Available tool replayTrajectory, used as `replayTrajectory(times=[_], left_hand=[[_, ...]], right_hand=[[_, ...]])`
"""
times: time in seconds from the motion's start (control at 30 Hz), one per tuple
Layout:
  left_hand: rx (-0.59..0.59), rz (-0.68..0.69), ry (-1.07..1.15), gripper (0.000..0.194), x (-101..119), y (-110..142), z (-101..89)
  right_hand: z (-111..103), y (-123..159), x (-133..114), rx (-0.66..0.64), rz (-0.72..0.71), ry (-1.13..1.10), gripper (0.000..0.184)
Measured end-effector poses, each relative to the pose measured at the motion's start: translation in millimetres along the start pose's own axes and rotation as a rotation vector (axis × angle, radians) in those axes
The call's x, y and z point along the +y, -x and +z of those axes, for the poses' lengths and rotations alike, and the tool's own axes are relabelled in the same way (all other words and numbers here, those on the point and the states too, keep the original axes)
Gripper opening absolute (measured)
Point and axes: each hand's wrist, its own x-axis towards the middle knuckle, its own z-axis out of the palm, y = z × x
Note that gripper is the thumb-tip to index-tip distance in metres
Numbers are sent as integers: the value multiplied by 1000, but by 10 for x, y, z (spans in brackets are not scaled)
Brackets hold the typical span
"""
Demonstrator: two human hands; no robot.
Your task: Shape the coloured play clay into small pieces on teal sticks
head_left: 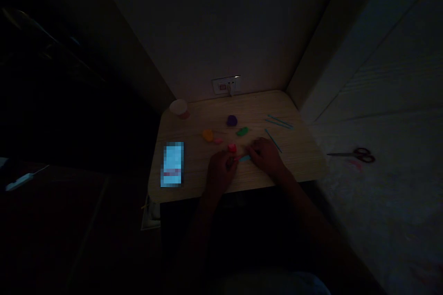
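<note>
The scene is dim. My left hand (220, 171) is closed at the table's front, its fingertips pinching a small red piece of modelling clay (236, 159). Between the hands is a flat teal strip (245, 158), one end by that red piece and the other at the fingertips of my right hand (266, 153). My right fingers are curled; what they hold, if anything, is too dark to make out. Just beyond the left fingers sits a red lump of clay (231, 148). Farther back lie green (242, 131), purple (231, 120), orange (207, 135) and pink (218, 141) lumps.
A lit phone (172, 164) lies on the wooden table (194, 179) at left. A cup (179, 108) stands in the back left corner. Thin blue sticks (273, 140) lie at right. Scissors (353, 154) rest on the pale surface beyond. A wall socket (226, 85) holds a plug.
</note>
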Motion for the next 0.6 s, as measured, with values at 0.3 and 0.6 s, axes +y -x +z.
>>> replayTrajectory(times=[0.3, 0.6], left_hand=[[-54, -10, -18, 19, -27, 8, 0], [-59, 8, -16, 15, 19, 4, -31]], right_hand=[[4, 55, -6, 38, 78, 42, 39], [8, 64, -15, 31, 60, 124, 39]])
